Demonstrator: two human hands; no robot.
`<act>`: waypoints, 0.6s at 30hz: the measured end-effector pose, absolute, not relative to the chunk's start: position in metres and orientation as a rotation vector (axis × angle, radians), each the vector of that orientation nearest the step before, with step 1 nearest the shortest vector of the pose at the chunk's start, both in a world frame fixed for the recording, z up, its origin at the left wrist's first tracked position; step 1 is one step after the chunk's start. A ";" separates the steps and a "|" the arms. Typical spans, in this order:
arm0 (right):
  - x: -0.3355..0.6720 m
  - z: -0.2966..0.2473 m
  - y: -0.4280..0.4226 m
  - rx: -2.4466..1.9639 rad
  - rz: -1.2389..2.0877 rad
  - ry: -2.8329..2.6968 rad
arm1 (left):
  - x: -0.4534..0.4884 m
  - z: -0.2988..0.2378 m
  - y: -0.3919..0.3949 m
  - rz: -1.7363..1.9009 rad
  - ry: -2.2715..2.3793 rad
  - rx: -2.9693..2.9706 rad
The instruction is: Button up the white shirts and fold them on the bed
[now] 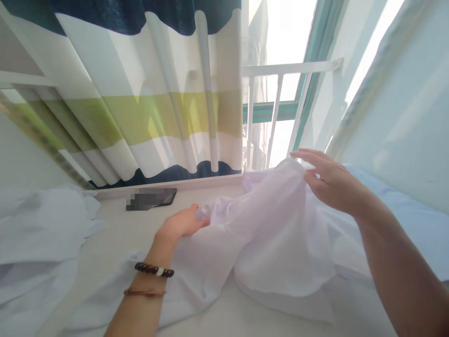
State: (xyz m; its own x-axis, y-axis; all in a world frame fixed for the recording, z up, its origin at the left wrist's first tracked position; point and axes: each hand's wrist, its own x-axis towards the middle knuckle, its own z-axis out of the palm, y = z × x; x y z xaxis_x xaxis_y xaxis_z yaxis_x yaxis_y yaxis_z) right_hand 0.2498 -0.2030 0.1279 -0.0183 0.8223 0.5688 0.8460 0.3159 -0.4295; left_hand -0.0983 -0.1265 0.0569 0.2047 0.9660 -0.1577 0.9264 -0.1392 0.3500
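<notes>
While left hand [184, 222] grips white cloth [273, 248], dark device [152, 199] lies pixelated, unreadable.

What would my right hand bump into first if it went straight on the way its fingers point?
Most likely the raised fold of the white cloth, right by your right hand. Depth is unclear, so your fingers may already touch it or might pass just over it.
</notes>
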 end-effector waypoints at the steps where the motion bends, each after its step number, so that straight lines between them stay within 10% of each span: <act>1: 0.242 0.125 -0.203 -1.457 -0.023 -1.883 | -0.096 0.054 -0.125 0.122 1.800 2.125; 9: 0.203 0.099 -0.187 -1.700 0.655 -2.532 | -0.097 0.089 -0.129 0.942 1.465 1.734; 18: 0.256 0.127 -0.206 -1.826 0.533 -2.349 | -0.103 0.122 -0.137 1.720 1.013 1.135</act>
